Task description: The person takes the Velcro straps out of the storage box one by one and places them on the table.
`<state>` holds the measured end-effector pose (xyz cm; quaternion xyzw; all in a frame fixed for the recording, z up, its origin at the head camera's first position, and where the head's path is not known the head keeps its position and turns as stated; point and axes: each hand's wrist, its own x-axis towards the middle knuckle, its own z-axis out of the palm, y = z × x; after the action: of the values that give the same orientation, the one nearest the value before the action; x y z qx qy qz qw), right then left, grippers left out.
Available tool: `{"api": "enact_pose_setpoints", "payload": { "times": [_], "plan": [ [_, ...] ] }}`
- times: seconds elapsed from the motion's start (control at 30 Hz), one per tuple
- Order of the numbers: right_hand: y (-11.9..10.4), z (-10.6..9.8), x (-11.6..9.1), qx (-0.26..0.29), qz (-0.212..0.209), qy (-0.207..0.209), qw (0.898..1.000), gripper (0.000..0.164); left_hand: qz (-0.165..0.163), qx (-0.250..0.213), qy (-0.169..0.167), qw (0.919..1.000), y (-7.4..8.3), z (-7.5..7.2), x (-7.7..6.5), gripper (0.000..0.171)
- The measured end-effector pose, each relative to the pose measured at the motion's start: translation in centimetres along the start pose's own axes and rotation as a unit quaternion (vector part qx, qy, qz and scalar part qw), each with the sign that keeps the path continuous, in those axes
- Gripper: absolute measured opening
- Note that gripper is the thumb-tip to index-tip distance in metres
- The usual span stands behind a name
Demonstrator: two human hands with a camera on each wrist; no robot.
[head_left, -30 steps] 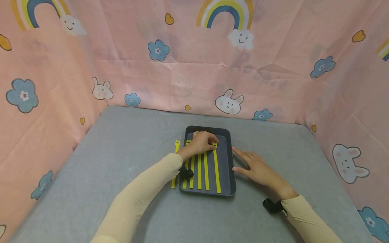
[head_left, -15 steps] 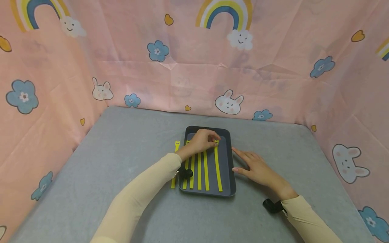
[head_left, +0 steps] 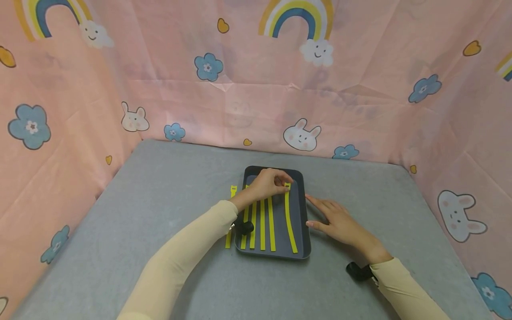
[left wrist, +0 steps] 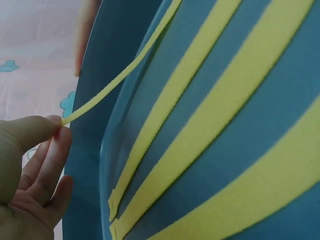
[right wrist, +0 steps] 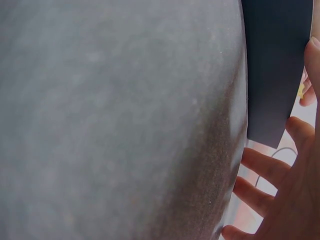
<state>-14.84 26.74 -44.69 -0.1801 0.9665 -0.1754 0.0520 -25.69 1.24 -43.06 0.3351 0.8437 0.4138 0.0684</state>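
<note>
My left hand (head_left: pixel 267 183) reaches over a dark grey tray (head_left: pixel 280 229) and pinches the slotted head of a yellow hook-and-loop cable tie (head_left: pixel 290 218) between thumb and forefinger. In the left wrist view this cable tie (left wrist: pixel 120 77) rises in a bend to the fingertips (left wrist: pixel 54 120), while its tail runs down toward the tray. Several more yellow ties (head_left: pixel 262 226) lie lengthwise, side by side, on the tray floor; the hand and wrist cover parts of them. My right hand (head_left: pixel 338 221) rests with spread fingers at the tray's right wall, fingertips against it.
Another yellow tie (head_left: pixel 233 193) lies on the grey tabletop (head_left: pixel 180 191) just left of the tray, partly behind the left wrist. A pink patterned curtain (head_left: pixel 248 106) encloses the table at the back and sides.
The left hand has moved slightly right and away from me with the tie's head. The tie's tail end has slid right along the tray. The right hand and tray have stayed put.
</note>
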Motion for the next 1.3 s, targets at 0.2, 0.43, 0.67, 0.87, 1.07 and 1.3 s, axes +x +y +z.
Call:
{"api": "enact_pose_setpoints", "payload": {
  "times": [0.2, 0.43, 0.67, 0.87, 1.07, 1.3],
  "plan": [
    [0.0, 0.0, 0.0, -0.001, -0.001, 0.001, 1.0, 0.079, 0.002, -0.001, 0.001, 1.0, 0.3, -0.2, -0.1, 0.028],
    [0.0, 0.1, 0.0, 0.002, 0.005, -0.001, 1.0, 0.079, 0.007, -0.01, 0.008, 0.9999, 0.9, -0.7, -0.2, 0.03],
    [0.1, 0.2, 0.0, 0.002, 0.008, -0.001, 1.0, 0.079, 0.023, -0.013, 0.015, 0.9995, 1.9, -1.3, -0.3, 0.029],
    [0.0, 0.1, 0.0, 0.003, 0.008, -0.003, 1.0, 0.079, 0.028, -0.028, 0.021, 0.999, 2.5, -1.3, -0.5, 0.026],
    [0.0, 0.1, 0.0, -0.001, 0.004, 0.0, 1.0, 0.079, 0.027, -0.033, 0.021, 0.9989, 2.8, -1.4, -0.6, 0.026],
    [0.1, 0.2, 0.0, 0.004, 0.007, -0.001, 1.0, 0.08, 0.033, -0.07, 0.016, 0.9968, 3.5, -1.7, -0.6, 0.03]
  ]
}}
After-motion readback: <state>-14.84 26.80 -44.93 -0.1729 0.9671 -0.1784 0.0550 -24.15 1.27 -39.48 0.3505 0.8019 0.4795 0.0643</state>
